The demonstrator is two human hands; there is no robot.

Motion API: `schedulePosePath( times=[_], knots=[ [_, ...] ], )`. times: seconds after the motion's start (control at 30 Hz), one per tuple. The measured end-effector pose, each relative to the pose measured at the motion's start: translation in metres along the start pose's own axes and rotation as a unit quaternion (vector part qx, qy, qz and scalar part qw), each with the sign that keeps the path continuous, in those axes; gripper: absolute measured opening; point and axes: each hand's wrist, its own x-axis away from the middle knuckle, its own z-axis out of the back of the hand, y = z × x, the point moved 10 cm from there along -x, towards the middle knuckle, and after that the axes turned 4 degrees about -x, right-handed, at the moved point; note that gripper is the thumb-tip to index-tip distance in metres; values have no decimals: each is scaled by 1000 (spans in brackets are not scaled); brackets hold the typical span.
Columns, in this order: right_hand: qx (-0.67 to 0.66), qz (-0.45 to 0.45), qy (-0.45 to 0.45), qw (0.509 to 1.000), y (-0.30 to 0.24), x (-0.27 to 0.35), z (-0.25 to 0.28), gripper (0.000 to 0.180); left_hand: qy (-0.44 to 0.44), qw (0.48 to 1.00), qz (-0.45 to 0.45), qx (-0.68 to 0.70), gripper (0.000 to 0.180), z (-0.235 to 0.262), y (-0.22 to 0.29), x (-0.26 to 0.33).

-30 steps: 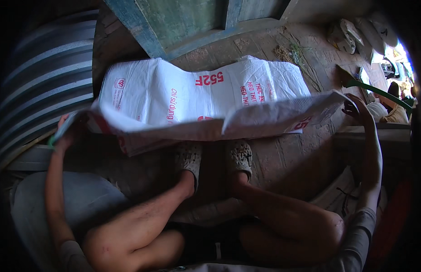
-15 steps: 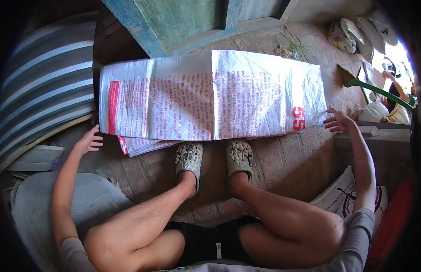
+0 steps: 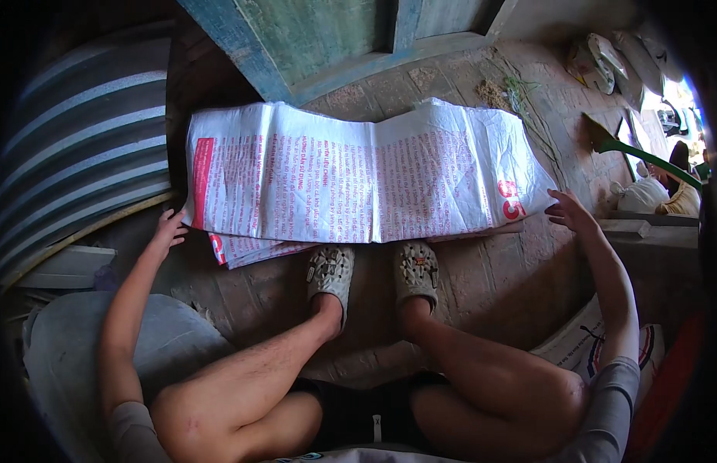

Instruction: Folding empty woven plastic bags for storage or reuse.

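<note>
A white woven plastic sack [image 3: 320, 174] with red print is stretched out lengthwise in front of me, above my clogs. At its near left corner, my left hand [image 3: 168, 230] pinches the edge, some fingers loosely bent. My right hand [image 3: 572, 211] grips the near right corner, which is drawn out to a point toward it. The sack's far edge ripples and dips in the middle. Beneath its near left part, a folded layer with red print [image 3: 254, 251] sticks out over the brick floor.
Corrugated sheet metal [image 3: 88, 131] stands at the left, above a grey rounded slab [image 3: 127, 339]. A blue-green door [image 3: 320, 46] is at the back. Far right are a green-handled tool [image 3: 644, 154] and filled sacks [image 3: 613, 65]. A printed bag [image 3: 582, 343] lies by my right knee.
Both hands have closed in on the sack's near corners and taken hold. The sack has shifted, its far edge now wavy and its right end drawn toward my right hand.
</note>
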Motion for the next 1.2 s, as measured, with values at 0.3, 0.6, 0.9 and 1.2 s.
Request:
schedulePosePath(
  times=[0.3,0.6,0.9,1.2],
  knots=[
    [-50,95,25,994,-41,4,22,36,200,974,-104,18,35,34,45,16],
    [-46,215,60,974,-81,35,-54,35,160,848,-505,5,27,-70,206,212],
    [10,278,71,958,-104,64,-97,27,-67,715,-683,-136,46,-196,262,312],
    [110,313,153,931,-112,72,-88,31,-79,611,-755,-225,63,-224,260,309]
  ],
)
